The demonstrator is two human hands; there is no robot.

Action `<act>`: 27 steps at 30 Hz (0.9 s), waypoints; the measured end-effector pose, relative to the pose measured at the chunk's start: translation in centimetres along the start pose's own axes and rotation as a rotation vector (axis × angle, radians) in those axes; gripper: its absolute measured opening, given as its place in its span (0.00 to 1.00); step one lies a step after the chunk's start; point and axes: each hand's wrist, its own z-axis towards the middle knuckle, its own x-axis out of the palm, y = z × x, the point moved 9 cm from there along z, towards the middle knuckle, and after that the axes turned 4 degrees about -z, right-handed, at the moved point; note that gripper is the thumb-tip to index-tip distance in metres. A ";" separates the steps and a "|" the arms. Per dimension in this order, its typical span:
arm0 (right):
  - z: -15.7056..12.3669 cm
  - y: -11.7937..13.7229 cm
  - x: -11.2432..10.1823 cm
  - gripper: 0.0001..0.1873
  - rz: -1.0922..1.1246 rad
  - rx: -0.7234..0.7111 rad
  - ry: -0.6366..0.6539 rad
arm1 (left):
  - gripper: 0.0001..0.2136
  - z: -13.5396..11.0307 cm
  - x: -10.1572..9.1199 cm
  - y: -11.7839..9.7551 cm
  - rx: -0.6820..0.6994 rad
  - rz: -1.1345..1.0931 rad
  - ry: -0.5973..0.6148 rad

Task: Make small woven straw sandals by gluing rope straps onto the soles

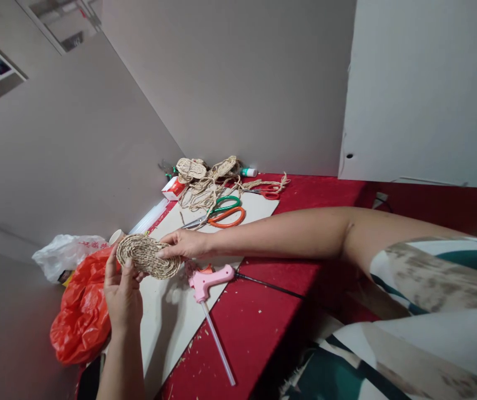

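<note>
A flat oval pad of coiled, twisted straw rope (149, 255) is held up over the white board (155, 316). My left hand (124, 283) grips its near left end between thumb and fingers. On the opposite end, my right hand (184, 244) pinches the rim, thumb on top and fingers partly hidden underneath. Below my right hand lies a pink glue gun (211, 282), with a long translucent glue stick (218, 344) extending from it. Scissors with green and orange handles (225, 214) rest just beyond my right forearm.
Loose straw rope (205, 191) and a smaller oval rope piece (191, 169) are heaped by the wall. Near them are red-handled scissors (269, 193), a red-and-white box (174, 189) and a capped tube (249, 172). Red (82, 311) and white (65, 255) plastic bags stand left. A black cord (269, 285) crosses the red cover.
</note>
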 end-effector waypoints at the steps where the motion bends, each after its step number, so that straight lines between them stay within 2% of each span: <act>1: 0.0 0.0 0.0 0.02 0.001 -0.001 -0.004 | 0.24 0.1 -0.1 0.1 -0.005 -0.002 -0.005; 16: -0.1 -0.2 -0.2 0.07 -0.005 0.011 -0.010 | 0.13 0.7 -1.3 0.0 -0.006 -0.006 -0.085; 22: 0.9 -0.6 -1.1 0.21 0.052 0.031 -0.057 | 0.13 0.9 -2.0 0.4 -0.015 -0.045 -0.138; 27: 0.8 -0.9 -0.6 0.15 -0.008 0.013 0.035 | 0.12 1.0 -2.4 0.3 -0.005 -0.081 -0.160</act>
